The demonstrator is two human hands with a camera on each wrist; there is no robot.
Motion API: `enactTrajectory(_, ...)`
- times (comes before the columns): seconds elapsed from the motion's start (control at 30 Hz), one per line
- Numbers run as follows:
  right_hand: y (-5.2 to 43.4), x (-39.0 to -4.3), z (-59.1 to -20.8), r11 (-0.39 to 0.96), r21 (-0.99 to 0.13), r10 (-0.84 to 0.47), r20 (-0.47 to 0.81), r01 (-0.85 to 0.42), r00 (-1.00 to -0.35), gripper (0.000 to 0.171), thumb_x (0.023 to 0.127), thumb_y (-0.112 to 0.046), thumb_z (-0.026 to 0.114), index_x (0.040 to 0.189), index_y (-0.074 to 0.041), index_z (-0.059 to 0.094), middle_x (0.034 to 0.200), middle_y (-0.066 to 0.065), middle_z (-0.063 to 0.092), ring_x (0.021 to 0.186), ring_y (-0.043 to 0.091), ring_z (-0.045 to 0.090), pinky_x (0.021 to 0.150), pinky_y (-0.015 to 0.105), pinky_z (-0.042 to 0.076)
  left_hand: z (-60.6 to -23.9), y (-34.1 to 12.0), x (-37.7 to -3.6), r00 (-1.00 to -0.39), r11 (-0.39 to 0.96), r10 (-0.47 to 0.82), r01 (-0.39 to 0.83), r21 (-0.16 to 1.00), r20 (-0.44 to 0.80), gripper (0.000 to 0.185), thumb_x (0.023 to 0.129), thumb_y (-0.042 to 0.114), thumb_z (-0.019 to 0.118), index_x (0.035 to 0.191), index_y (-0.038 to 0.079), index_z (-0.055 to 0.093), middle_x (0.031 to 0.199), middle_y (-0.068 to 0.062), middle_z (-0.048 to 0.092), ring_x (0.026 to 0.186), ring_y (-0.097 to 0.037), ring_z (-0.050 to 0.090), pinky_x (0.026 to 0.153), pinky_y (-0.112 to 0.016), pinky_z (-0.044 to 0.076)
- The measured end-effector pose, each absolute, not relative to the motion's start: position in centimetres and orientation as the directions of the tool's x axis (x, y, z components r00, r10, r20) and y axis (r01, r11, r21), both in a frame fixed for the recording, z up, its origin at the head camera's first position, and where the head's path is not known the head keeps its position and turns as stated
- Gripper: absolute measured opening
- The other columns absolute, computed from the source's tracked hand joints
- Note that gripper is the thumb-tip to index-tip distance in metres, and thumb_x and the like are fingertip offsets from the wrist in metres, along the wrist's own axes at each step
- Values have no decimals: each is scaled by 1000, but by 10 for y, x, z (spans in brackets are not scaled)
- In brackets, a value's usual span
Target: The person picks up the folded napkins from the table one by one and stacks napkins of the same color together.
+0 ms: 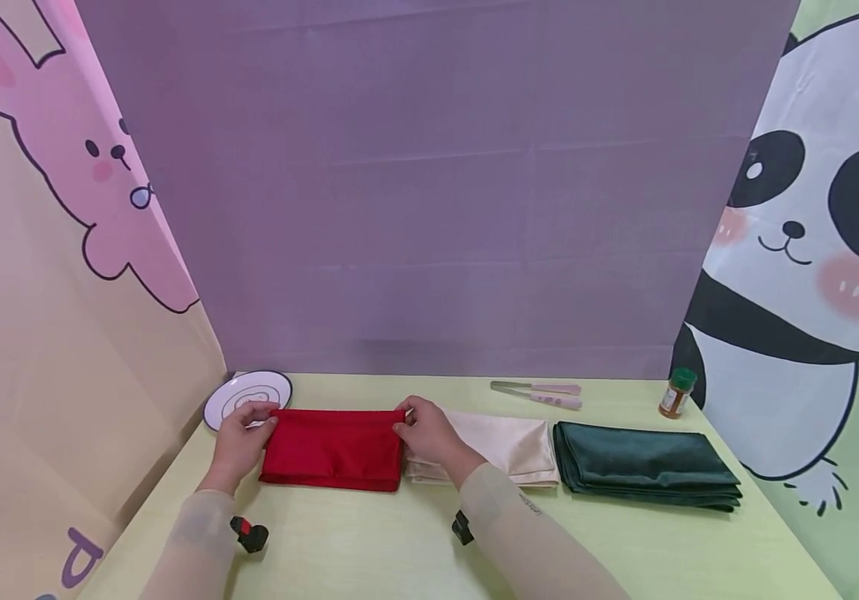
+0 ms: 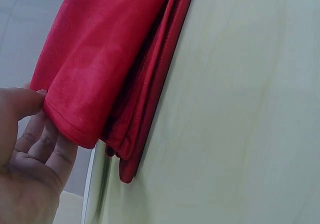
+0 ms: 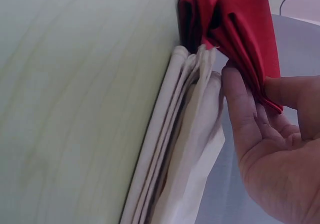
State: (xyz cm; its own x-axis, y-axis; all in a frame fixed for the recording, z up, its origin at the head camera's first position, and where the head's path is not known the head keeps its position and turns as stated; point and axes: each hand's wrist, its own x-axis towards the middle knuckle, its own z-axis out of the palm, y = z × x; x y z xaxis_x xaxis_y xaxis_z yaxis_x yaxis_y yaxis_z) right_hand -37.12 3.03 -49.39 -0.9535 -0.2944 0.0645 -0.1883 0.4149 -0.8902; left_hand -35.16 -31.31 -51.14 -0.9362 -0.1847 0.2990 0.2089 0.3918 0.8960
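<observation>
A folded red cloth (image 1: 333, 450) lies on the pale green table (image 1: 369, 550). My left hand (image 1: 243, 435) pinches its far left corner, and the left wrist view shows thumb and fingers (image 2: 35, 129) holding the top red layer (image 2: 100, 59) lifted off the folds below. My right hand (image 1: 429, 432) pinches the far right corner. In the right wrist view the red cloth (image 3: 235, 29) is caught between thumb and fingers (image 3: 245, 109), just above the folded cream cloth (image 3: 185, 134).
A folded cream cloth (image 1: 507, 450) and a folded dark green cloth (image 1: 642, 465) lie in a row to the right. A white plate (image 1: 247, 393) sits at the back left. Tongs (image 1: 537, 393) and a small green-capped jar (image 1: 676, 393) stand at the back right.
</observation>
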Motion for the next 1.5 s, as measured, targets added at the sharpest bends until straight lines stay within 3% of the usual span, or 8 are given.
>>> enactTrajectory(0.1, 31, -372, -495, 433, -879, -299, 70, -200, -952, 17, 103, -7, 65, 120, -6, 63, 91, 9, 61, 63, 26, 69, 60, 35, 61, -514, -313, -353, -938, 415, -186, 196, 889, 293, 26, 100, 0, 67, 125, -2, 69, 115, -24, 69, 86, -9, 68, 75, -15, 55)
enactTrajectory(0.27, 32, -376, -497, 504, -828, -295, 100, -243, -950, 15, 102, -9, 67, 117, -8, 67, 90, 5, 63, 71, 19, 63, 64, 32, 55, -514, -312, -354, -937, 461, -195, 174, 870, 290, 25, 100, 2, 67, 126, 0, 70, 116, -21, 70, 92, -17, 69, 75, -15, 54)
enactTrajectory(0.6, 34, -381, -497, 597, -761, -287, 96, -256, -953, 12, 101, -8, 67, 110, -10, 75, 102, 0, 70, 97, 18, 64, 89, 40, 56, -517, -307, -358, -946, 529, -200, 114, 841, 254, 28, 101, 1, 64, 128, 2, 70, 115, -19, 70, 100, -29, 68, 78, -17, 50)
enactTrajectory(0.7, 33, -382, -499, 627, -731, -288, 103, -269, -952, 13, 99, -7, 68, 110, -10, 76, 101, 0, 71, 96, 18, 64, 89, 40, 57, -517, -306, -358, -952, 548, -195, 94, 831, 237, 31, 101, 2, 65, 132, 2, 68, 116, -19, 69, 101, -31, 66, 80, -20, 51)
enactTrajectory(1.03, 31, -382, -502, 656, -696, -288, 125, -291, -949, 20, 98, -7, 69, 117, -9, 74, 108, 3, 72, 98, 20, 66, 88, 41, 58, -519, -306, -358, -965, 585, -153, 85, 806, 213, 38, 100, 0, 66, 137, 0, 63, 121, -23, 70, 107, -36, 68, 97, -47, 55)
enactTrajectory(1.5, 26, -376, -501, 731, -619, -284, 107, -288, -953, 32, 100, -13, 69, 131, -9, 72, 130, 6, 70, 120, 25, 64, 99, 44, 55, -523, -306, -356, -973, 574, -142, 67, 816, 180, 36, 99, -3, 65, 135, -5, 63, 130, -26, 66, 113, -40, 67, 102, -50, 53)
